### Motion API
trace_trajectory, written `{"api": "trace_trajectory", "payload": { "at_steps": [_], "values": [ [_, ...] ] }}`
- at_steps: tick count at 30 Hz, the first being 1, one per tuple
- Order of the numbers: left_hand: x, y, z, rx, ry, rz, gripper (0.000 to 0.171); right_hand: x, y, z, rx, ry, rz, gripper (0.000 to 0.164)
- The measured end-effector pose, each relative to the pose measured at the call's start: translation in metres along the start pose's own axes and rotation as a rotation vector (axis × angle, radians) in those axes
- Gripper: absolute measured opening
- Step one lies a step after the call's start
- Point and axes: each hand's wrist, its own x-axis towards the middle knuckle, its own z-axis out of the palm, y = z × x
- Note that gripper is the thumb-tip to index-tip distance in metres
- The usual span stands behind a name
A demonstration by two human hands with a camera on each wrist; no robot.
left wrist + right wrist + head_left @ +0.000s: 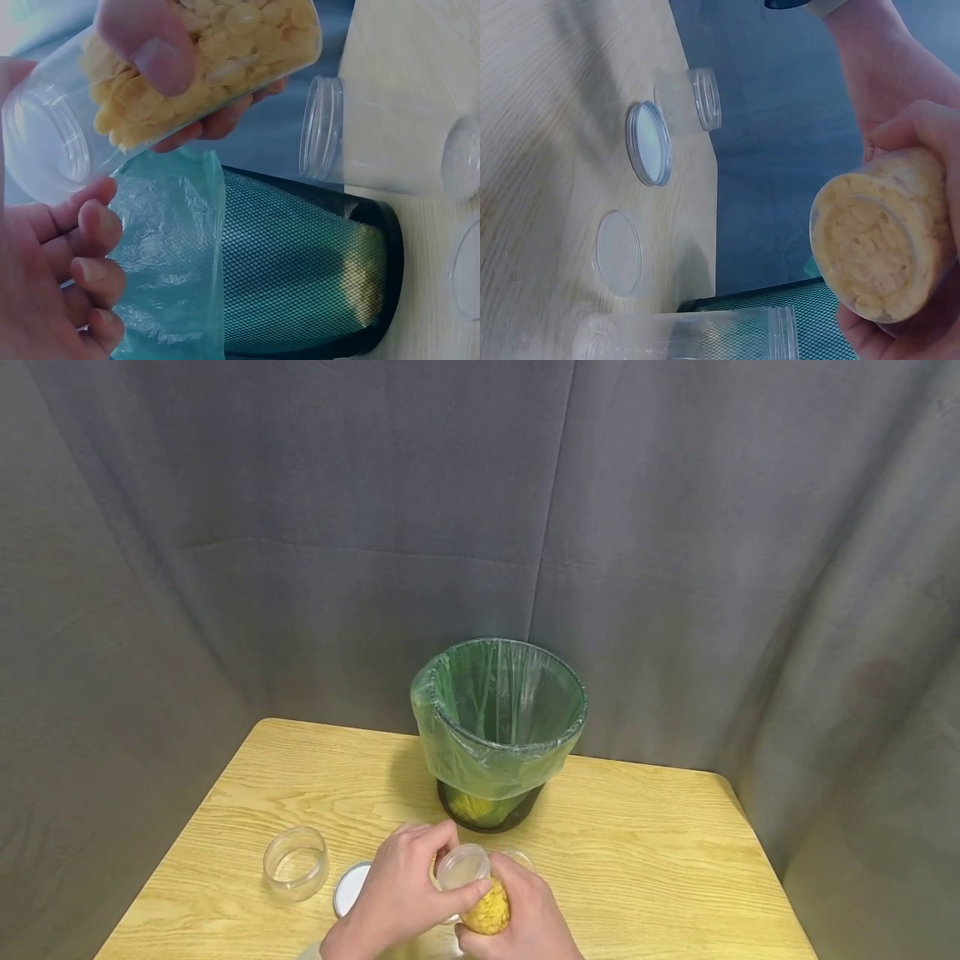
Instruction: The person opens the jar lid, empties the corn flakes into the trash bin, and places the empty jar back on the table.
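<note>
A clear jar part-filled with yellow flakes (489, 906) is held tilted above the table, its clear end (45, 142) holding no flakes. My right hand (525, 914) grips the body of this jar, with its thumb over the wall in the left wrist view. At the clear end, my left hand (408, 881) holds the jar between thumb and curled fingers; its fingertips (97, 225) are right at the rim. The jar's round base (866, 255) faces the right wrist camera, packed with flakes. Part of the left hand is hidden behind the jar in that view.
A black mesh bin (491, 810) with a green bag (495, 768) over its rim stands at the back. A taller clear jar (390, 142) is upright before it, beside a clear round lid (619, 253). To the left are a short clear jar (296, 864) and a white-faced lid (350, 889).
</note>
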Motion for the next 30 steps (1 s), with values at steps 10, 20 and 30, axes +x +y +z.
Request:
{"api": "trace_trajectory", "payload": {
  "at_steps": [10,20,30],
  "values": [
    [0.000,-0.002,0.002,0.049,0.030,0.048,0.046,0.000,-0.002,0.000,-0.003,-0.017,0.023,0.057],
    [-0.001,0.001,-0.003,-0.077,-0.041,0.061,0.051,-0.001,0.004,-0.003,-0.007,0.000,0.038,0.060],
    [0.002,0.002,-0.005,-0.146,-0.052,0.104,0.034,-0.003,0.008,-0.003,-0.043,0.008,0.038,0.066]
  ]
}}
